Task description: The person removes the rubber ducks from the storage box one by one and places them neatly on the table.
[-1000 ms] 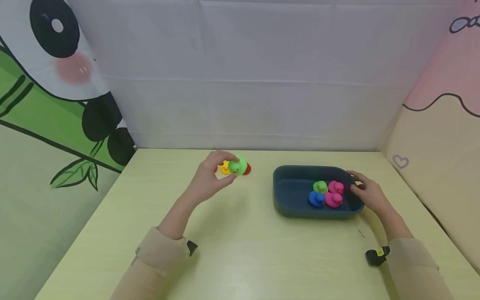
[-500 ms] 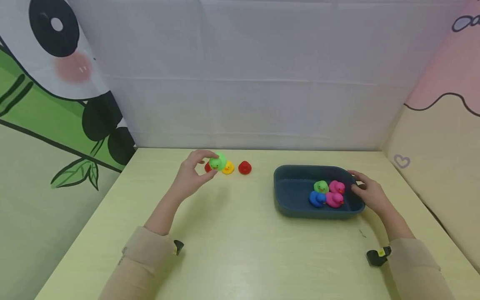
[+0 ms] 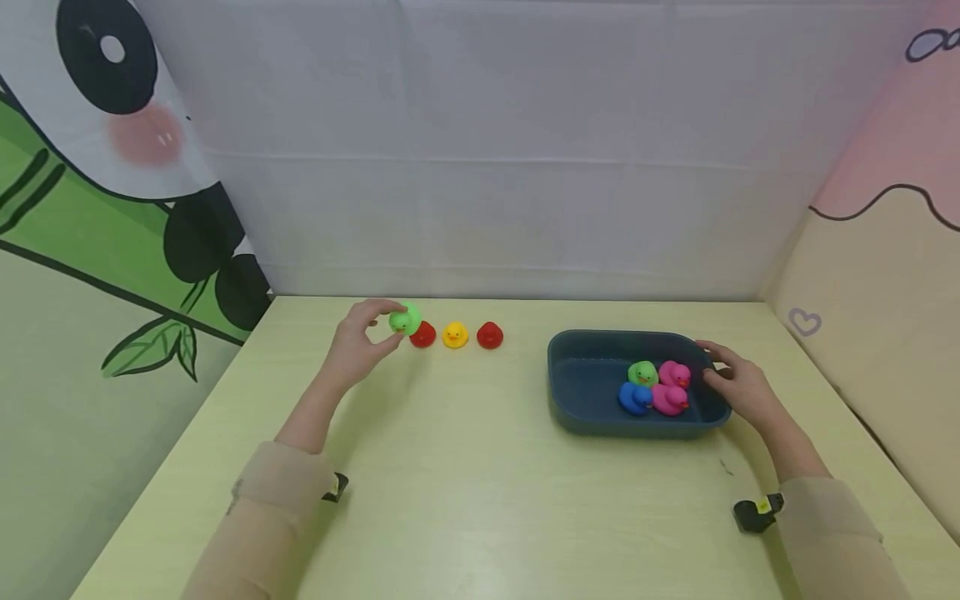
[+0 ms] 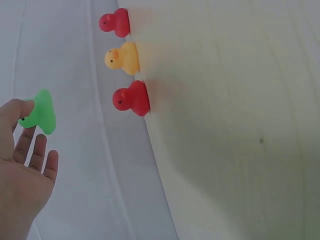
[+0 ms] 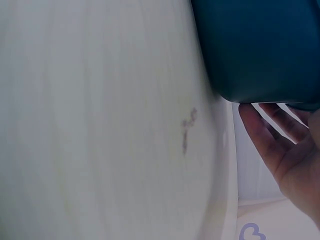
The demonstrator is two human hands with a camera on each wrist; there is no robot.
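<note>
My left hand (image 3: 357, 343) pinches a light green rubber duck (image 3: 405, 319) between thumb and fingers, held up above the table. In the left wrist view the green duck (image 4: 43, 113) hangs level with the row of ducks but apart from it. Just right of that hand, a red duck (image 3: 423, 335), a yellow duck (image 3: 455, 335) and another red duck (image 3: 490, 335) stand in a row. My right hand (image 3: 742, 390) grips the right end of a dark blue tray (image 3: 592, 427), thumb over the rim and fingertips against the outer wall (image 5: 260, 60).
Inside the tray sit a green duck (image 3: 642, 373), a blue duck (image 3: 635, 399) and two pink ducks (image 3: 670, 400). The pale wooden table (image 3: 480, 500) ends at a white cloth backdrop (image 3: 480, 167). Printed panels (image 3: 885, 333) flank both sides.
My left hand has carried the green duck leftward, past the yellow duck to the left of the first red one, uncovering the row. The right hand and tray stay nearly in place.
</note>
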